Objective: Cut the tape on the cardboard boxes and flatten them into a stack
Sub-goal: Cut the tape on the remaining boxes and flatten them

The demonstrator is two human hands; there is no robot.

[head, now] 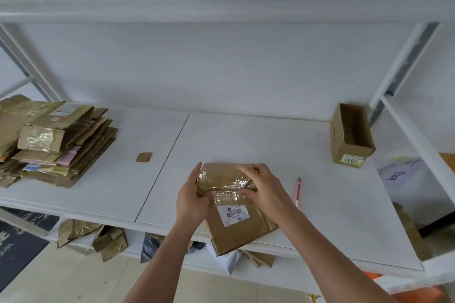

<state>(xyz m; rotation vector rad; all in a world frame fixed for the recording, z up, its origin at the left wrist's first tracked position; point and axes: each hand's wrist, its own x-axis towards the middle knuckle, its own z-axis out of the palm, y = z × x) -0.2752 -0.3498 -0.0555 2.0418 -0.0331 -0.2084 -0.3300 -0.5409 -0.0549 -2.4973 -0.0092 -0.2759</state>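
A brown cardboard box (pixel 236 231) with a white barcode label lies flattened at the shelf's front edge, its near end hanging over the edge. Its far flap, covered in shiny clear tape (pixel 222 178), is folded up. My left hand (pixel 192 198) grips the flap's left side, thumb on the taped fold. My right hand (pixel 261 186) holds the right side, fingers curled over the top and thumb on the tape. A pink utility knife (pixel 298 192) lies on the shelf just right of my right hand. A stack of flattened boxes (pixel 54 140) sits at the left.
An open upright small box (pixel 350 133) with a yellow 6042 sticker stands at the back right. A small cardboard scrap (pixel 144 157) lies mid-shelf. More cardboard pieces (pixel 108 241) and bags lie on the lower level below the white shelf (pixel 320 229).
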